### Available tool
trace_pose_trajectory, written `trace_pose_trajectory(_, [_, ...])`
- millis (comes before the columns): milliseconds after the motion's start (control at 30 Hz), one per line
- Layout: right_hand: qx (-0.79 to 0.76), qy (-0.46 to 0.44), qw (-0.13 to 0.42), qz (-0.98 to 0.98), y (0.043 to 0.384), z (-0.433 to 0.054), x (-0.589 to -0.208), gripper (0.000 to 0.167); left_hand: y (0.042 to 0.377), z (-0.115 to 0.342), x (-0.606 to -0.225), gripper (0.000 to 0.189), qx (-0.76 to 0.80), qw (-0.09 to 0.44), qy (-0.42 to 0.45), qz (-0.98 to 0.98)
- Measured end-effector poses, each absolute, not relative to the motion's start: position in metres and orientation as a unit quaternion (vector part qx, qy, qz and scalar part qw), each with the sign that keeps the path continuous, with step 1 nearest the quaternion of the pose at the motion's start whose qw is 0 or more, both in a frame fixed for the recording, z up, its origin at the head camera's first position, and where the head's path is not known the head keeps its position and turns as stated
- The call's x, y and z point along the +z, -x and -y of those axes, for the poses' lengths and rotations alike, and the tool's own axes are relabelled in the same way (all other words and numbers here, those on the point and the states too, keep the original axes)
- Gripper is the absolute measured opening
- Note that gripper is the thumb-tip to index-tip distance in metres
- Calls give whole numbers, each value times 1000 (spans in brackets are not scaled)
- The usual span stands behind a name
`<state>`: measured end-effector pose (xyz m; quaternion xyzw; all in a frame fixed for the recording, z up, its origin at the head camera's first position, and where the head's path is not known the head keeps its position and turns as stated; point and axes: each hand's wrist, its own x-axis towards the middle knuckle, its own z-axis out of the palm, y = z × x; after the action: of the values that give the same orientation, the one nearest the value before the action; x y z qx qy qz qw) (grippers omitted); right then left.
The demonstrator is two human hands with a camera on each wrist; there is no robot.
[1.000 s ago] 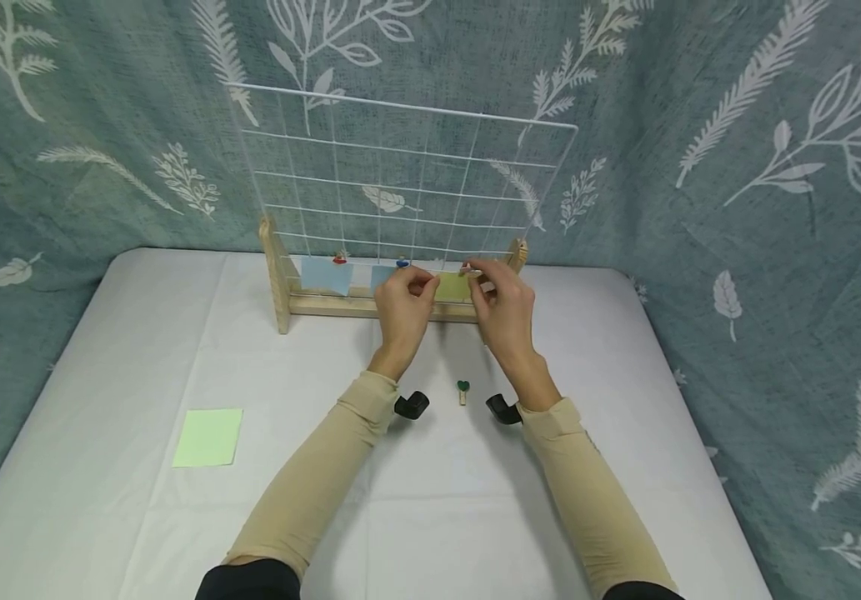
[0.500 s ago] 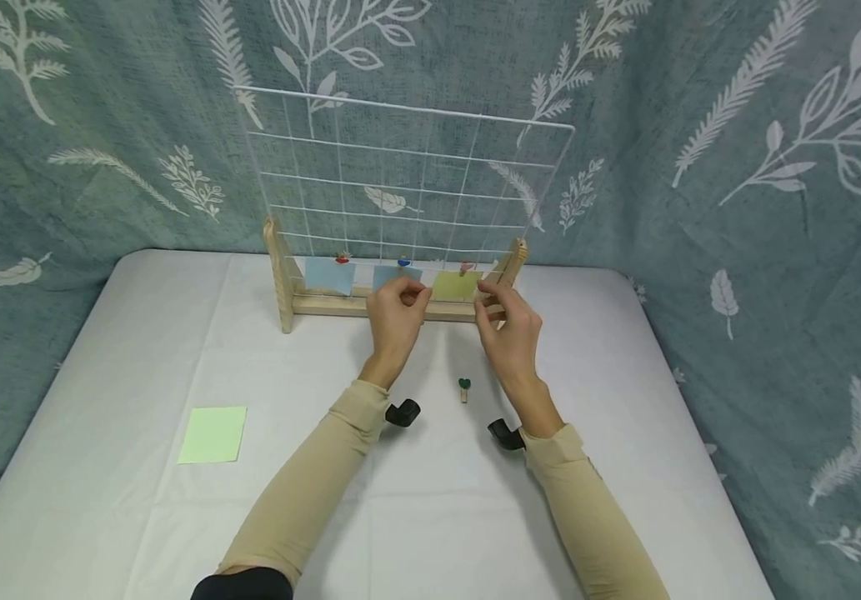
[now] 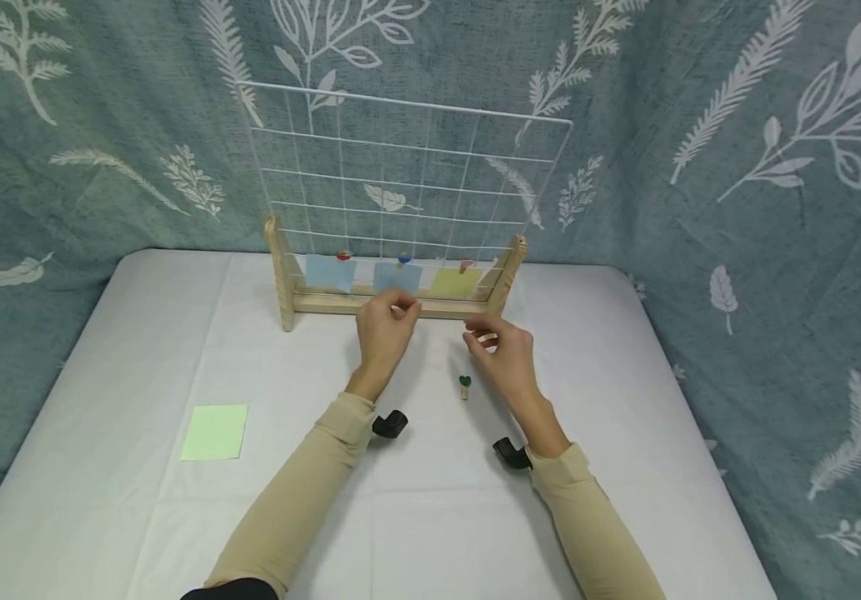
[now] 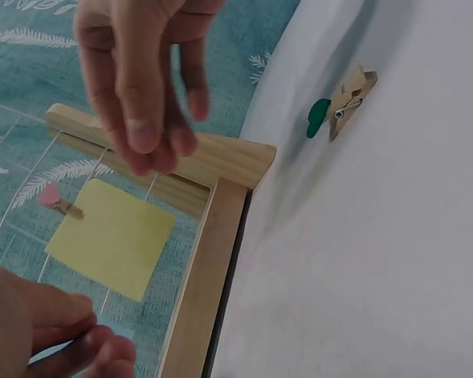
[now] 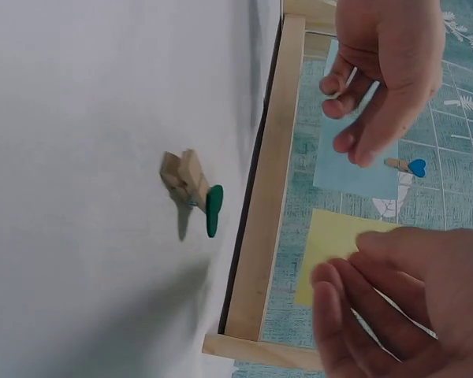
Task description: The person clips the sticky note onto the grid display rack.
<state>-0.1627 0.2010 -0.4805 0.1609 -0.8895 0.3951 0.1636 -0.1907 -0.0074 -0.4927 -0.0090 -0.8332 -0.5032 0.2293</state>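
Observation:
My left hand is in front of the rack's wooden base, fingers loosely bent and nothing in them. To its right, my right hand has drawn back over the table, also holding nothing. Between and behind them, a yellow sticky note hangs on the wire grid, pinned by a clothespin with a pink heart. Beside it hangs a blue note under a blue-heart clothespin. Another blue note has a red clothespin. Nearest my right hand, a green-heart clothespin lies on the table.
The white wire grid stands upright in a wooden base toward the back of the white-covered table. A light green sticky note lies at the left. A patterned teal curtain hangs behind and at the sides.
Both hands have come away from the yellow note and moved back toward the near side, the right hand farther. The yellow note stays on the grid under the pink-heart clothespin.

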Motion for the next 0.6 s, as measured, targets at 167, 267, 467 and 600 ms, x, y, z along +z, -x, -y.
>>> trace_pose_trajectory(167, [387, -163, 109, 901, 158, -204, -486, 12, 183, 23, -494, 4, -480, 220, 4, 849])
trace_pose_trajectory(267, [389, -160, 89, 903, 156, -206, -491, 14, 180, 30, -496, 5, -470, 216, -1, 856])
trace_pose_trajectory(467, [389, -158, 56, 906, 151, -208, -497, 14, 172, 41, -502, 5, -464, 193, -9, 865])
trace_pose_trajectory(600, [373, -154, 31, 914, 147, -210, -501, 15, 165, 50, -506, 4, -442, 197, -4, 875])
